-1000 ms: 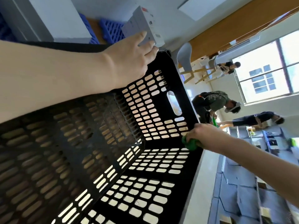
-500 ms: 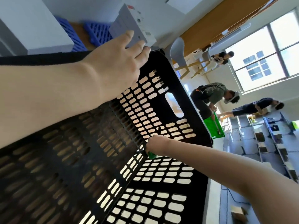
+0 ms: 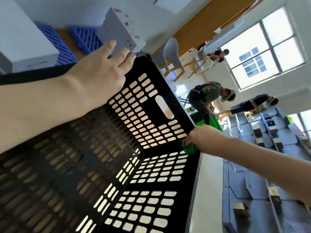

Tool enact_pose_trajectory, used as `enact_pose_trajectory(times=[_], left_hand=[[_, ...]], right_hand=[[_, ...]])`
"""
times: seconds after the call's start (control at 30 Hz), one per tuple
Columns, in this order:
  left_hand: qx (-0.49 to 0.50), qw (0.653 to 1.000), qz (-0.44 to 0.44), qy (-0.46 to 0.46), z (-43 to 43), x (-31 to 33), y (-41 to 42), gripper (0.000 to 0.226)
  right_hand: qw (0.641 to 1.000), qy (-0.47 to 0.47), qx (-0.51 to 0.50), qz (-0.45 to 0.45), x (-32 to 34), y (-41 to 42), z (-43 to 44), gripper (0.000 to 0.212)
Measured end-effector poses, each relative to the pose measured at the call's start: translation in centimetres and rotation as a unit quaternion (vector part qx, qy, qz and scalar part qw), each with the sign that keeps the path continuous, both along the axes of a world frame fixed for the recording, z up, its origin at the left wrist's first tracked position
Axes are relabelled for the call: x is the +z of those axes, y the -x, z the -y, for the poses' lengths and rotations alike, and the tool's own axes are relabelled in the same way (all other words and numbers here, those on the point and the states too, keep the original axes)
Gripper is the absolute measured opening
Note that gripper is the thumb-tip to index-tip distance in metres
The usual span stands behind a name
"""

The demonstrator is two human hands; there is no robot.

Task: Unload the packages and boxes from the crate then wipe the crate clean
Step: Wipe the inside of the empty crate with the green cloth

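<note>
A black slotted crate (image 3: 117,165) fills the lower left of the head view, tipped toward me, with nothing inside it. My left hand (image 3: 101,71) grips the crate's top far corner, fingers curled over the rim. My right hand (image 3: 202,137) holds a bunched green cloth (image 3: 189,147) against the crate's right inner corner, near the end wall with the handle slot. A grey box (image 3: 117,34) stands just beyond my left hand, and a white box (image 3: 25,42) sits at the upper left.
Blue plastic pallets (image 3: 85,37) lie behind the boxes. Two people (image 3: 207,96) bend over a green bin (image 3: 202,118) to the right. Grey shelving with small boxes (image 3: 269,132) runs along the right side. A grey chair (image 3: 171,54) stands beyond the crate.
My right hand with the green cloth slid from the crate's inner floor corner back out to the right rim corner. My left hand kept its hold on the top corner.
</note>
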State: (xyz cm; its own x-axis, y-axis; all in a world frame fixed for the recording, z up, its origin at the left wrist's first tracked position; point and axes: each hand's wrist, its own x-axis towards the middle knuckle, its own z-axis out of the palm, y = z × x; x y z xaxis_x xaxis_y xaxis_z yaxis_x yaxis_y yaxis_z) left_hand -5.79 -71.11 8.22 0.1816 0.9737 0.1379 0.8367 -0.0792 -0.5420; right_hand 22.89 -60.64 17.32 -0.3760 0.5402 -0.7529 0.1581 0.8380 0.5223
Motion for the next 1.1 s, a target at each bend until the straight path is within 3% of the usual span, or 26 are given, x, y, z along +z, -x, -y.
enact_pose_trajectory(times=[0.13, 0.27, 0.4, 0.63, 0.83, 1.0, 1.1], left_hand=[[0.002, 1.000, 0.030, 0.006, 0.0, 0.2, 0.0, 0.043], [-0.001, 0.999, 0.038, 0.010, -0.1, 0.1, 0.1, 0.042], [-0.002, 0.999, 0.052, 0.005, -0.1, 0.0, 0.5, 0.041], [0.005, 0.996, 0.085, 0.006, -0.1, -0.6, 0.7, 0.050], [0.011, 0.998, 0.068, -0.017, 0.0, -1.0, -0.1, 0.053], [0.008, 0.998, 0.048, -0.039, -0.3, -0.9, 0.0, 0.069], [0.019, 0.998, 0.037, -0.036, -0.3, -0.8, -0.2, 0.078]], right_hand=[[0.996, 0.007, 0.023, -0.084, 0.7, -2.5, -0.4, 0.039], [0.975, 0.051, 0.160, -0.144, -1.7, -2.5, -1.5, 0.016], [0.956, 0.064, 0.239, -0.157, -2.2, -2.2, -2.8, 0.013], [0.934, 0.043, 0.259, -0.244, -2.2, -3.4, -2.2, 0.035], [0.929, 0.060, 0.248, -0.269, -2.7, -4.7, -2.5, 0.019], [0.924, 0.058, 0.254, -0.280, -2.5, -4.6, -2.5, 0.020], [0.904, 0.032, 0.249, -0.347, -2.4, -3.4, -2.5, 0.023]])
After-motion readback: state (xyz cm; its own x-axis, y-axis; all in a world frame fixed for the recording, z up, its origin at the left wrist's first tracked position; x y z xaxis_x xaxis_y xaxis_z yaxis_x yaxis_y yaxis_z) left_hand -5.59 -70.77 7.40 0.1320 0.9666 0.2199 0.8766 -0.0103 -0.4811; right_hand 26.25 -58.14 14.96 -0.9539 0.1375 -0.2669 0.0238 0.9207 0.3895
